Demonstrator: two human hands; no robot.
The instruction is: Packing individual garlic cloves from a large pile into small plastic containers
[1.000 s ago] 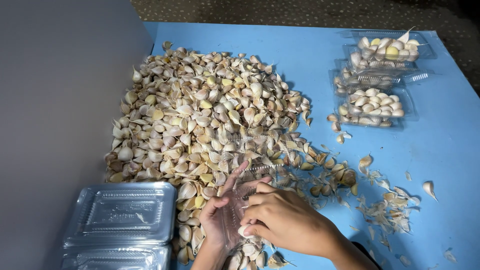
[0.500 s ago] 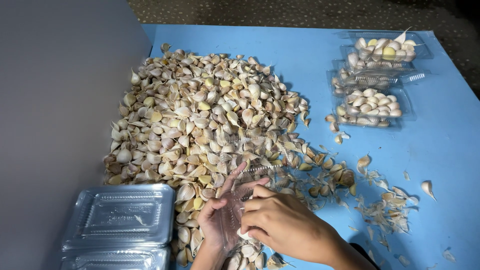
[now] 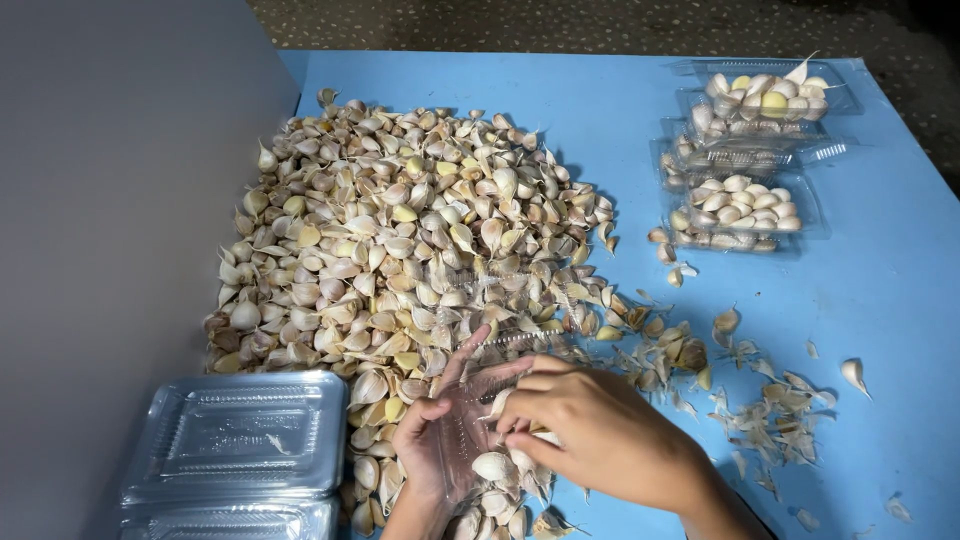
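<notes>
Lower centre of frame: left hand (image 3: pixel 432 440), palm up, fingers spread, cradles a clear plastic box (image 3: pixel 478 420). Right hand (image 3: pixel 585 425) curls over it, fingertips pinched on garlic cloves (image 3: pixel 497 466) inside. Garlic pile (image 3: pixel 400 240) crowds the upper side; bare blue table (image 3: pixel 900 320) lies right; empty trays (image 3: pixel 240 440) sit lower left.

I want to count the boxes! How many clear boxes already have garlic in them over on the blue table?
3, stacked stepwise at the far right: the farthest box, the middle box partly covered, and the nearest box. More may hide beneath.
</notes>
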